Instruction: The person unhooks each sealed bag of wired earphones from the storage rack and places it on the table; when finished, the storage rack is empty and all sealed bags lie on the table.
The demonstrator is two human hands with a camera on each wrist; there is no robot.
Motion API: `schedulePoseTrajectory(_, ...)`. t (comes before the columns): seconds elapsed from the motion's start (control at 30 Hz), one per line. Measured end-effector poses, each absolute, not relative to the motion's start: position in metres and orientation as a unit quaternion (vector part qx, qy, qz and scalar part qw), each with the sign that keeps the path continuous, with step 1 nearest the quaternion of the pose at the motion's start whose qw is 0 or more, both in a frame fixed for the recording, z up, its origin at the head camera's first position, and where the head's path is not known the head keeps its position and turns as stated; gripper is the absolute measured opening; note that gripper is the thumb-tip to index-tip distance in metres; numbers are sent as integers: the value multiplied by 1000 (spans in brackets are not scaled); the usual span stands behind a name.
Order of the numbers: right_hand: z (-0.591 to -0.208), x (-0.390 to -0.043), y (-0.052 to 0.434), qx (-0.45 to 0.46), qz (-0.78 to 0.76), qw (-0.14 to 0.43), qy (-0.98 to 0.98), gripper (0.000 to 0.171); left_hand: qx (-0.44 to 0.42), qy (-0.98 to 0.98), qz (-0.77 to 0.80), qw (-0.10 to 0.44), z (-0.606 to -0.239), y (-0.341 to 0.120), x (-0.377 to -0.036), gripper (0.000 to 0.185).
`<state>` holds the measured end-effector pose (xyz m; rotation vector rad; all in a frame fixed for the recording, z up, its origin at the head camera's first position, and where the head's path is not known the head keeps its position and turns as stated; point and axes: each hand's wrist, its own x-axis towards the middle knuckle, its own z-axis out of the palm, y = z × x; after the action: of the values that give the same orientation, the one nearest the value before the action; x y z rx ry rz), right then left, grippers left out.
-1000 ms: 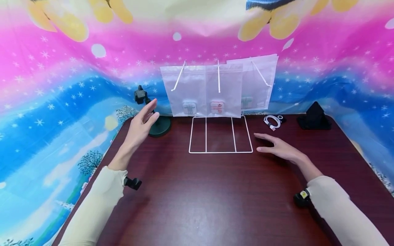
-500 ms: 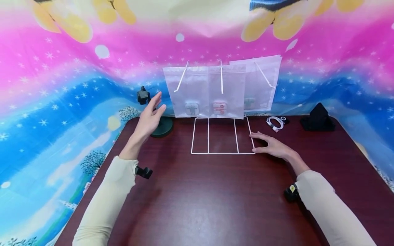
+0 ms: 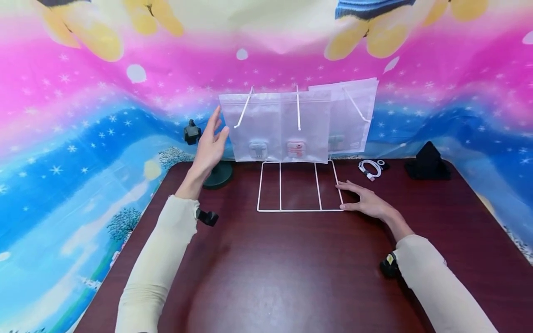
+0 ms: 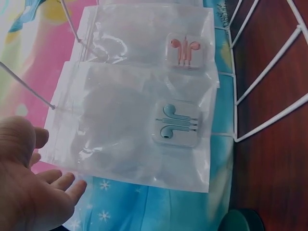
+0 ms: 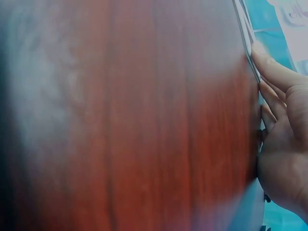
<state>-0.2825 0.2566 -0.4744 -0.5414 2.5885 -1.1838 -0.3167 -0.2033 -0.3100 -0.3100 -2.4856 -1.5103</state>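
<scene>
Where a white wire rack (image 3: 297,185) stands on a dark red wooden table (image 3: 291,268), with three frosted plastic bags hanging from its prongs. Left hand (image 3: 210,143) raised just beside the leftmost bag (image 3: 254,125), fingers straight and spread, gripping nothing; from the left wrist view, fingertips close to that bag's edge, contact impossible to tell. Blue earphones (image 4: 177,124) in a clear case at the bottom of that bag, pink earphones (image 4: 186,49) in the middle bag (image 3: 306,122), a third bag (image 3: 351,113) behind and to the right. Right hand (image 3: 364,201) lying flat on the table, fingers extended, fingertips (image 5: 269,67) touching the right front corner of the rack's base wire, clasping nothing. Dark round stand (image 3: 216,173) behind the left wrist. Coiled white cable (image 3: 370,167) and black wedge-shaped holder (image 3: 426,162) near the table's far right edge. Bright pink and blue snowflake cloth (image 3: 83,115) behind everything.
</scene>
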Motion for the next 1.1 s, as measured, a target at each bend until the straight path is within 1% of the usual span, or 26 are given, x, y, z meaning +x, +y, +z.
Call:
schedulePoseTrajectory(0.17,-475,-283,256,-183,-400,118,890,74,-82,-827,-541,132,-301,-194,-335,67)
schedulePoseTrajectory(0.3,-477,-285,256,-181,-399,117,891,74,-48,-797,-588,132,-297,-191,-349,69)
schedulePoseTrajectory(0.4,-479,-286,255,-179,-397,117,893,74,-18,-773,-622,127,-294,-190,-357,66)
schedulePoseTrajectory(0.53,-479,-286,256,-174,-392,118,896,74,5,-748,-650,135,-293,-189,-363,56)
schedulePoseTrajectory(0.7,-477,-286,256,-167,-386,115,900,75,14,-728,-668,155,-294,-188,-363,44)
schedulePoseTrajectory(0.9,-477,-286,253,-167,-383,112,902,74,-4,-719,-675,169,-299,-190,-356,30)
schedulePoseTrajectory(1.1,-478,-285,253,-172,-382,107,902,74,-6,-733,-655,183,-301,-188,-341,26)
